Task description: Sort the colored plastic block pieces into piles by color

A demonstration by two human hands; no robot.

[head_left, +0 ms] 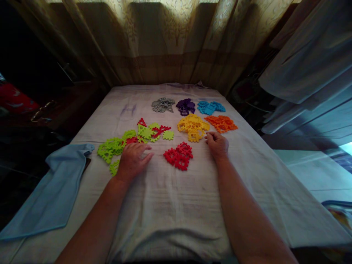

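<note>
My left hand (pixel 134 158) is open, fingers and thumb apart, beside red and lime-green plastic building pieces with toothed edges. Its fingertips are close to a red piece (pixel 132 140), and the lime-green pieces (pixel 111 147) lie to its left. My right hand (pixel 217 145) is closed, its fingers curled at the right edge of the yellow building pieces (pixel 194 126). Whether something small sits in those fingers is hidden. Between my hands lies a cluster of red building pieces (pixel 180 156). Past my left hand, green pieces (pixel 148 132) and red pieces (pixel 161 130) lie mixed.
Grey (pixel 163 105), purple (pixel 186 106) and blue (pixel 211 107) pieces form piles at the back of the cloth-covered table (pixel 247 176). Orange pieces (pixel 222 123) lie at the right. A light-blue cloth (pixel 59 183) hangs over the left edge; a curtain (pixel 170 47) hangs behind.
</note>
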